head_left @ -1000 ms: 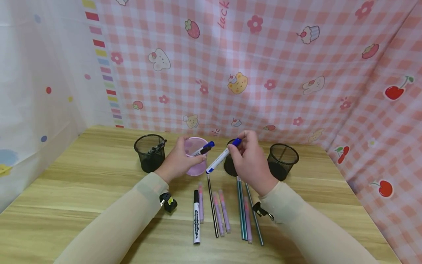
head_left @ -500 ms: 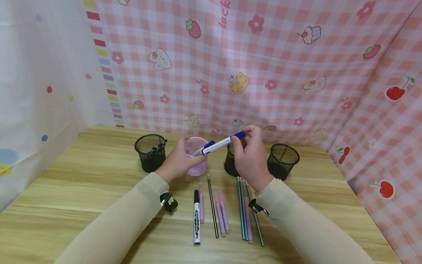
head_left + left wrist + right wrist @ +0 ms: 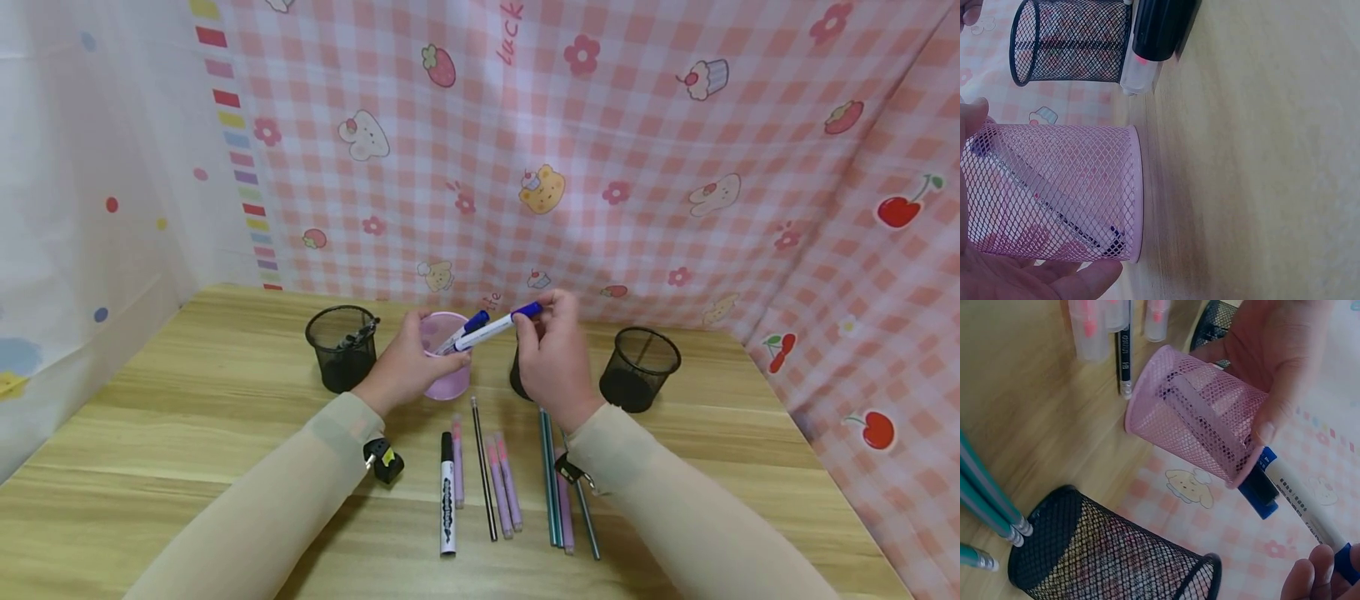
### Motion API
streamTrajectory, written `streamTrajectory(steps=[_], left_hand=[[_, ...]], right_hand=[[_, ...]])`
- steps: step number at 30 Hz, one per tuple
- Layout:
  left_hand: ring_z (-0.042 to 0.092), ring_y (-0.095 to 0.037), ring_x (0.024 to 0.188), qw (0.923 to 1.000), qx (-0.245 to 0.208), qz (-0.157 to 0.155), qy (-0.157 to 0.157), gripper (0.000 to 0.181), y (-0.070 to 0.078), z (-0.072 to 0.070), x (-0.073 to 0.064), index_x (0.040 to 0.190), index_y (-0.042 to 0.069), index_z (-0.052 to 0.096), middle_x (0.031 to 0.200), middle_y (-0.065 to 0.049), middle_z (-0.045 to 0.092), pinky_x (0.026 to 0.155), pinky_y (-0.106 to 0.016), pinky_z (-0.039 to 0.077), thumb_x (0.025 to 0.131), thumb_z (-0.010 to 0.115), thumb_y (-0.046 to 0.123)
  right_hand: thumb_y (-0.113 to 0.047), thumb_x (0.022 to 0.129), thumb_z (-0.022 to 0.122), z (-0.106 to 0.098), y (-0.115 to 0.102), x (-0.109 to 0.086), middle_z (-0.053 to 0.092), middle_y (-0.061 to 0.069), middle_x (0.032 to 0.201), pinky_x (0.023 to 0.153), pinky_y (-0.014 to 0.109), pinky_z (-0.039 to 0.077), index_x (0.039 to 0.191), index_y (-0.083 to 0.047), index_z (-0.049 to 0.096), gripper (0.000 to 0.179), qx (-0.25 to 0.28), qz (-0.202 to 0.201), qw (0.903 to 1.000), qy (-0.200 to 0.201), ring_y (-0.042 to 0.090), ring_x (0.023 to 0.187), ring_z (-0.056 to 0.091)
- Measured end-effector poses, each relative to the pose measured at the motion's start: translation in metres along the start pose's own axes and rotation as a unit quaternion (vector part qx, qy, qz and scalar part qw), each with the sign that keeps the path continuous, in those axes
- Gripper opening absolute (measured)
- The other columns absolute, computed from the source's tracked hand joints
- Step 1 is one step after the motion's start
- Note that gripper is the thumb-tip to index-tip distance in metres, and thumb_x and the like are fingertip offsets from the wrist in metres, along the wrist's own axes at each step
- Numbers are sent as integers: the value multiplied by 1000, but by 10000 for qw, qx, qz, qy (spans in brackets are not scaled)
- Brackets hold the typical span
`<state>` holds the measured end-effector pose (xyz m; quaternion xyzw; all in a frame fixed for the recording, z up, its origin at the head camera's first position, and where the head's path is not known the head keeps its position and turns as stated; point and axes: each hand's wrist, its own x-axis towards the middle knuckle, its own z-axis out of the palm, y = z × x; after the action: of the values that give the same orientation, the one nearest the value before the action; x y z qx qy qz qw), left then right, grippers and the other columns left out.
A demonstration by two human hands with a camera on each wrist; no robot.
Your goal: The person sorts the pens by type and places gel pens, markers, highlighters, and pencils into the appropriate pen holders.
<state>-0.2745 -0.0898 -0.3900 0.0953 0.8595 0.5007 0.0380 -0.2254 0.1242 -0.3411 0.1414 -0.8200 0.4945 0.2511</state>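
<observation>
A pink mesh pen cup stands on the table, with my left hand gripping its side, the thumb near the rim. Inside it leans a blue-capped marker; a black cap also pokes out over the rim in the right wrist view. My right hand pinches a white whiteboard marker by its blue cap. This marker slants down to the left, its lower end at the pink cup's mouth. Whether it touches the rim I cannot tell.
Black mesh cups stand left with dark pens inside, and right; another black cup is half hidden by my right hand. Nearer lie a black-capped marker, a black pencil, pink-purple highlighters and green pencils.
My right hand has swung the marker to a flatter slant and shifted left, bringing its lower end from beside the pink cup to its mouth. The left hand stays put.
</observation>
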Motion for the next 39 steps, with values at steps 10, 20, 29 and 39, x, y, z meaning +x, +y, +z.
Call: streamTrajectory(steps=[10,20,29,39], left_hand=[[63,-33,121,10000,-4,-10,7,108,0,0,0,163,11,20,150,-22,49,100,-51,55,86,84,51],[62,-33,122,10000,17,25,29,105,0,1,0,162,9,21,152,-23,48,104,-51,53,87,84,48],[61,-37,126,10000,79,-7,16,107,1,1,-1,164,9,18,152,-24,49,103,-53,54,88,83,48],[60,-39,130,10000,72,-44,28,106,2,0,-1,162,11,20,153,-25,48,105,-56,54,87,83,52]], right_hand=[[-9,111,51,5,5,-2,75,21,119,60,26,40,128,1,43,22,-422,-157,9989,-148,23,74,57],[-12,110,54,10,10,-2,75,14,102,59,27,43,124,-2,51,18,-577,-160,9980,-181,20,72,56],[-15,108,60,15,10,-6,73,12,97,60,27,46,121,-5,56,17,-861,-68,9958,-300,20,72,61],[-18,105,65,23,13,-5,78,9,104,60,28,50,116,-8,64,15,-963,58,9946,-373,21,79,70]])
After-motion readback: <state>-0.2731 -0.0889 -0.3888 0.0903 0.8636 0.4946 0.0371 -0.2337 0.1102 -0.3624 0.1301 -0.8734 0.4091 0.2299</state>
